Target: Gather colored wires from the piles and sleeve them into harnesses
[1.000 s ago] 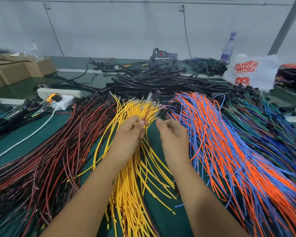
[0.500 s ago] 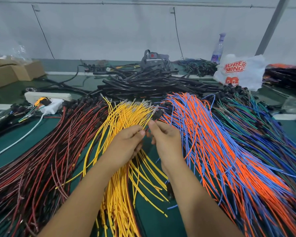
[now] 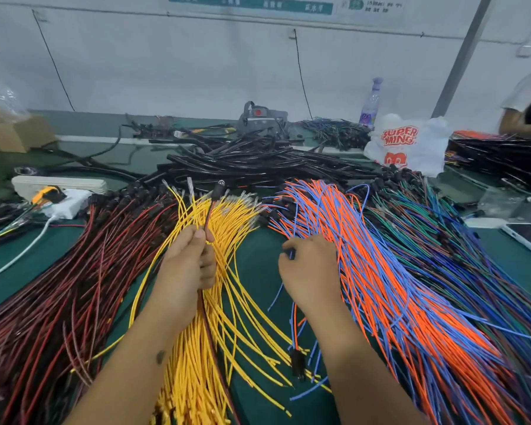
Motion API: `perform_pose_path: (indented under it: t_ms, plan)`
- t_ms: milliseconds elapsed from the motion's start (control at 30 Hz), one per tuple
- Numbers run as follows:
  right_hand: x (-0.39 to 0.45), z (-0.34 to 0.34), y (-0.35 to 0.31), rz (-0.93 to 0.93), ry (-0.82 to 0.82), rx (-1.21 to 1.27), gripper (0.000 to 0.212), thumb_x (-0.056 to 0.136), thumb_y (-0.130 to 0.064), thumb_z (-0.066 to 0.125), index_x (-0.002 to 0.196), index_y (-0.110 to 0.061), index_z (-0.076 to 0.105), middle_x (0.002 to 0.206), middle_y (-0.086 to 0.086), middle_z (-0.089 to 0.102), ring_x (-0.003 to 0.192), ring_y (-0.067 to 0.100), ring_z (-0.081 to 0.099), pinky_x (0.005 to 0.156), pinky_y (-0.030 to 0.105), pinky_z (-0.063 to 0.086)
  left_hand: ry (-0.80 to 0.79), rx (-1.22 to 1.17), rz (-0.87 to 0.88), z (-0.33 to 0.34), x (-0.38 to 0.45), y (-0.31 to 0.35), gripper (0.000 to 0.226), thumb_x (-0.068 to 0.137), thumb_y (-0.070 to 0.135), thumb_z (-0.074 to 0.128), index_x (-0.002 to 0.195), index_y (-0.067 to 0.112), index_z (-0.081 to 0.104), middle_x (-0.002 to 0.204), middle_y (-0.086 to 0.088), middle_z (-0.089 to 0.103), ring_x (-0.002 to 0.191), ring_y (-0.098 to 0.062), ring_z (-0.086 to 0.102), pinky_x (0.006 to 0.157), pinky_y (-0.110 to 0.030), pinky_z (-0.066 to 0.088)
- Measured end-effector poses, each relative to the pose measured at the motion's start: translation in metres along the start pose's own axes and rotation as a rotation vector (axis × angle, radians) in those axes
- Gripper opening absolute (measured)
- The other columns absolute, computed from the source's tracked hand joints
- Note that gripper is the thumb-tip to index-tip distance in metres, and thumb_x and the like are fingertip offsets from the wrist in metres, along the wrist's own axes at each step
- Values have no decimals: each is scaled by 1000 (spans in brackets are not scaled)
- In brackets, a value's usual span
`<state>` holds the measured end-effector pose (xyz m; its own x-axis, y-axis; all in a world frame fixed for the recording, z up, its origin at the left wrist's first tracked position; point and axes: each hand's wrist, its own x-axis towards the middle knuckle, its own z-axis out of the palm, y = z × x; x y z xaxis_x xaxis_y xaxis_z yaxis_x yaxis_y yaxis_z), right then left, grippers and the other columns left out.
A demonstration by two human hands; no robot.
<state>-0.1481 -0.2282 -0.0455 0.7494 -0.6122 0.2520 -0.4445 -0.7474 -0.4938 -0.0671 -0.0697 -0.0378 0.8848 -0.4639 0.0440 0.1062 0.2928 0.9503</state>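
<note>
Head view: fanned pile of thin yellow wires lies mid-table on the green mat. Left hand sits right over it, fingers curled, pinching a red-and-black wire with yellow strands. Right hand, just right of the yellow pile, curls at the edge of the orange-and-blue wire heap, gripping blue strands there.

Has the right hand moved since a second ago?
Yes. The right hand has left its spot beside the left hand over the yellow wires and gone right, to the edge of the orange and blue wires.
</note>
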Motion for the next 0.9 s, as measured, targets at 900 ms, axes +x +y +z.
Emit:
perform_pose_path:
  t_ms: [900]
  plan:
    - [30, -19, -31, -153, 224, 302, 18, 79, -13, 63, 67, -23, 54, 93, 10, 62, 99, 25, 51, 80, 25, 31, 60, 2, -27, 2, 3, -1, 27, 104, 19, 36, 80, 15, 49, 45, 11, 27, 35, -4, 20, 34, -12, 17]
